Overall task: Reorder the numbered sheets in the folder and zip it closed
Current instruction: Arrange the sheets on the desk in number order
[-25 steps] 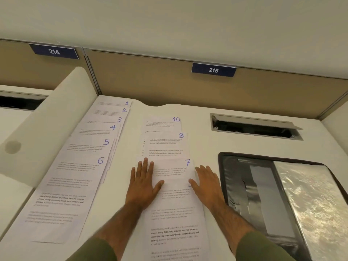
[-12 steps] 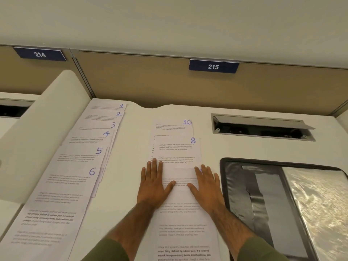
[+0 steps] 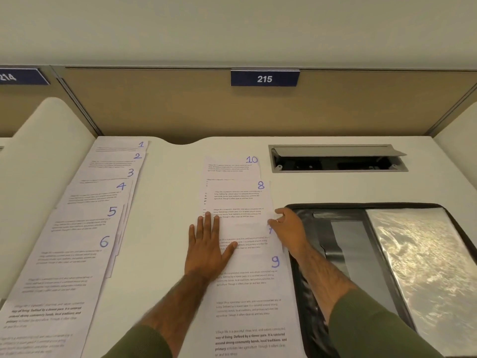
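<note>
Sheets numbered 1 to 6 (image 3: 85, 223) lie fanned in a column on the left of the white desk. A middle column holds sheet 10 (image 3: 232, 166), sheet 8 (image 3: 240, 200), a mostly covered sheet 7 (image 3: 270, 230) and sheet 9 (image 3: 258, 293). My left hand (image 3: 206, 246) presses flat on the left part of this column, fingers spread. My right hand (image 3: 289, 226) is at the column's right edge, thumb and index finger pinching sheet 8's lower right corner. The black zip folder (image 3: 302, 306) lies open at the right, with a shiny plastic sleeve (image 3: 426, 267) inside.
A cable hatch (image 3: 335, 158) with its flap up sits behind the folder. A tan partition with the label 215 (image 3: 264, 78) closes the back of the desk. A white curved side panel (image 3: 38, 177) stands at the left.
Sheet 8 has slid down over sheet 7, leaving only part of the 7 showing. My right hand moved from lying flat on the paper to the right edge. Sheet 9 has come into view.
</note>
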### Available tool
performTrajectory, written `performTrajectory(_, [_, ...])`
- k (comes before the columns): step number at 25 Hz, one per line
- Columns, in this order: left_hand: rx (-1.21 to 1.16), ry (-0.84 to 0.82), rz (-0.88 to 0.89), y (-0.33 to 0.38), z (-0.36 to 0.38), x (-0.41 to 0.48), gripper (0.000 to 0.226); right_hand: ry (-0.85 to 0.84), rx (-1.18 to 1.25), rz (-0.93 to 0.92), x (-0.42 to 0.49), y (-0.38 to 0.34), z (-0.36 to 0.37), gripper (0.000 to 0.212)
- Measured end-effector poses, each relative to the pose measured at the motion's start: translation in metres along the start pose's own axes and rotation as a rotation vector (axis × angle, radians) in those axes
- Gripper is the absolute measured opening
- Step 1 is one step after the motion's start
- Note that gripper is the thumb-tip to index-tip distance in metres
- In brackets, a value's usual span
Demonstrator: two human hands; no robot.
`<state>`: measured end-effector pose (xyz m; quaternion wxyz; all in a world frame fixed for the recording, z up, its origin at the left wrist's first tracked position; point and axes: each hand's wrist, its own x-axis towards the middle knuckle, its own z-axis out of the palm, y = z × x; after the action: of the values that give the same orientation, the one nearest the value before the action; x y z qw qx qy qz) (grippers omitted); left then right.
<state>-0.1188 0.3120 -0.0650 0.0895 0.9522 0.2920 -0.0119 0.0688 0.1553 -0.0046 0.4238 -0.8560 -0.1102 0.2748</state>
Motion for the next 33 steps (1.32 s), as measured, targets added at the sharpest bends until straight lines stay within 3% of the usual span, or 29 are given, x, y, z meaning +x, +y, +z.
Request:
performTrajectory(3, [0.000, 0.001, -0.001, 0.000, 0.000, 0.000, 0.091, -0.101, -0.108, 0.054, -0.001, 0.006, -0.002, 0.009])
performTrajectory(6, [-0.007, 0.006, -0.001, -0.002, 0.001, 0.000, 0.092, -0.072, -0.124, 0.053, -0.002, 0.009, -0.006, 0.018])
performTrajectory(12, [0.014, -0.005, -0.004, -0.002, 0.000, -0.002, 0.093, 0.092, 0.196, 0.155, -0.013, 0.006, -0.031, 0.022])
performTrajectory(16, [0.012, -0.002, -0.008, 0.000, -0.002, -0.003, 0.093, -0.170, 0.263, 0.279, -0.041, 0.018, -0.040, 0.007])
performTrajectory(19, [-0.006, 0.003, -0.010, -0.001, -0.001, -0.003, 0.092, -0.180, 0.208, 0.297, -0.057, 0.026, -0.046, 0.004])
performTrajectory(22, [0.006, -0.011, -0.014, -0.002, -0.002, -0.003, 0.092, -0.123, 0.175, 0.296, -0.073, 0.037, -0.047, 0.021])
performTrajectory(24, [0.010, -0.012, -0.012, 0.000, -0.004, -0.003, 0.092, 0.000, 0.060, 0.231, -0.080, 0.044, -0.047, 0.025])
performTrajectory(27, [0.011, -0.031, -0.014, 0.000, -0.004, -0.003, 0.092, 0.175, -0.030, 0.150, -0.082, 0.044, -0.060, 0.023])
performTrajectory(30, [-0.011, -0.051, -0.039, 0.006, -0.009, -0.001, 0.092, 0.239, 0.063, 0.087, -0.085, 0.040, -0.086, 0.015])
performTrajectory(33, [-0.080, -0.076, -0.047, 0.023, -0.019, 0.003, 0.078, 0.347, 0.091, 0.046, -0.087, 0.035, -0.118, 0.011])
